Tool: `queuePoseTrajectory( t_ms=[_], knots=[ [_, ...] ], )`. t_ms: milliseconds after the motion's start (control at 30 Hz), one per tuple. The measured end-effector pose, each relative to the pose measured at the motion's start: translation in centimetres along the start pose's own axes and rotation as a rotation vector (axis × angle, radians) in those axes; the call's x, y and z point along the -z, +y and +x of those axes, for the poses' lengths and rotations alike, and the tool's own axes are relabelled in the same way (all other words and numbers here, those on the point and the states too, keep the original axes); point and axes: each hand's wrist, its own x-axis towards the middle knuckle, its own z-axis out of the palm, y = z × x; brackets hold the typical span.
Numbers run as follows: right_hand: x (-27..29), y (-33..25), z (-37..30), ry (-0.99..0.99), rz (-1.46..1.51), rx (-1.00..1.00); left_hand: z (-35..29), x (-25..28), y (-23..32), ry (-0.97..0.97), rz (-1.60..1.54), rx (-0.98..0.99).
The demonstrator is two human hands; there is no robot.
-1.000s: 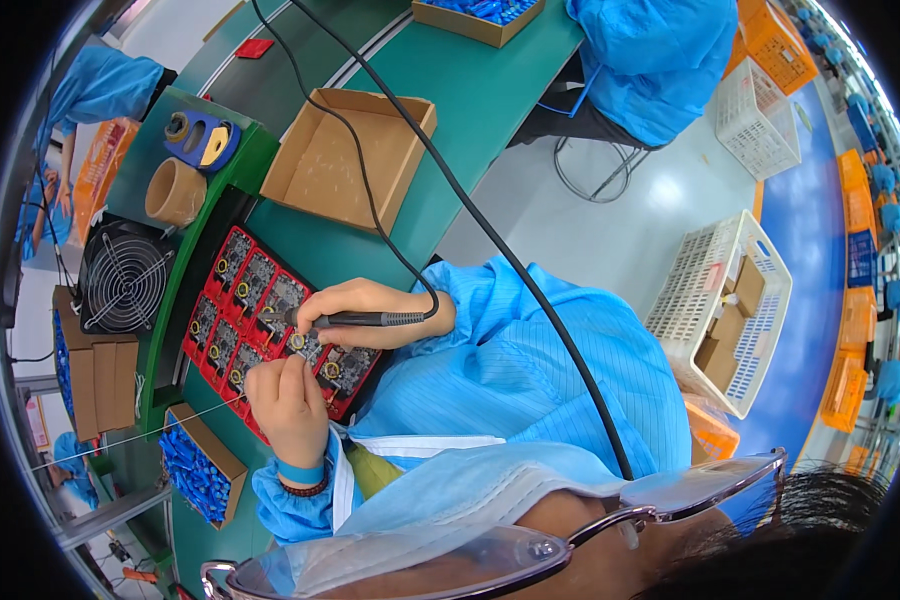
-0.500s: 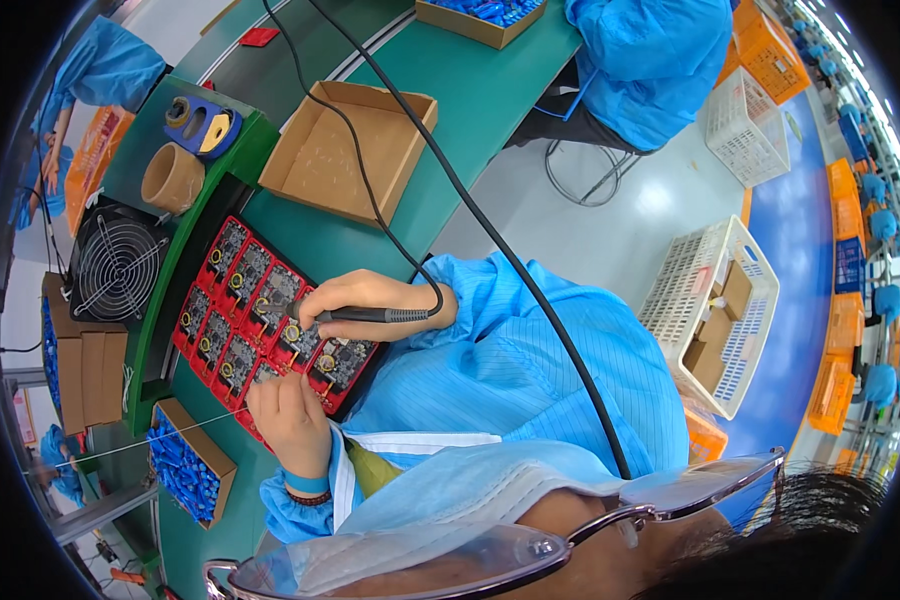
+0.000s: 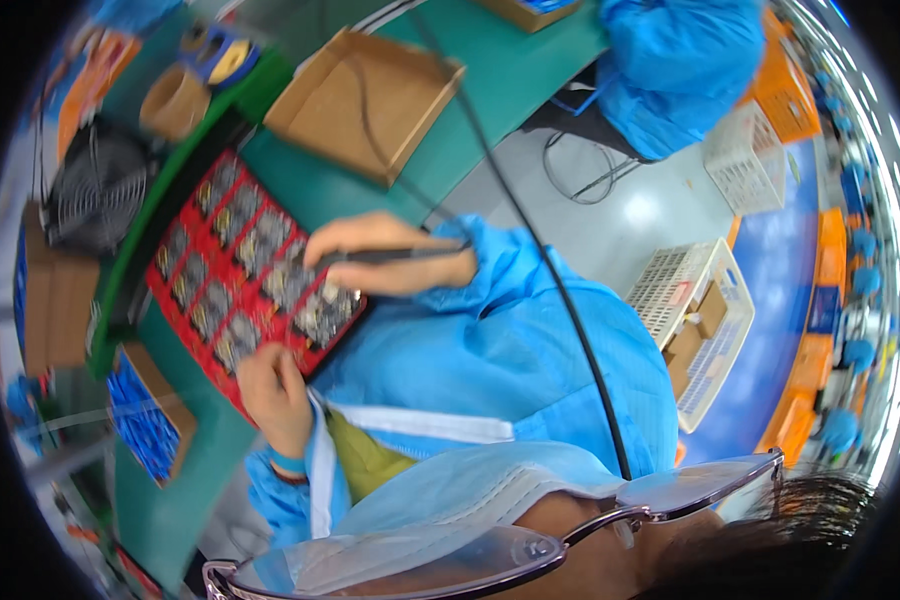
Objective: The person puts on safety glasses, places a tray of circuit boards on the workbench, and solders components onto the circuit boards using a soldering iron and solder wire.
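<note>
In my right hand (image 3: 395, 255) is a dark pen-shaped soldering iron (image 3: 395, 256) with a cable, fingers closed around its handle. It is over the near upper part of a red tray (image 3: 153, 273) holding several dark circuit boards (image 3: 238, 340) in rows. My left hand (image 3: 276, 398) rests at the tray's lower edge with fingers drawn together. A thin pale strand of solder wire (image 3: 90, 418) runs left from it, faint and blurred. The iron's tip and the left fingertips are smeared by motion.
Beyond the tray stand an open cardboard box (image 3: 365, 100), a black fan (image 3: 100, 190), a tape roll (image 3: 175, 100) and a blue holder (image 3: 220, 58). A box of blue parts (image 3: 145, 415) is at the left. Two cables cross overhead. Another person (image 3: 680, 70) sits at the upper right.
The view has shifted, so the tray and bench sit further up and left. My right hand, still holding the soldering iron, is blurred and the iron lies at a different slant.
</note>
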Motion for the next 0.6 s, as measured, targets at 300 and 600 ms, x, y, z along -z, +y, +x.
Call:
queuePoseTrajectory(
  t_ms=[300,600],
  knots=[
    [0.5,-0.1,-1.7,0.191,-0.037,-0.088,-2.2,0.6,-1.2,0.125,0.148,0.071],
    [-0.8,0.5,-1.1,-0.085,-0.175,-0.086,-2.7,-0.3,-1.8,0.094,0.19,0.047]
  ],
)
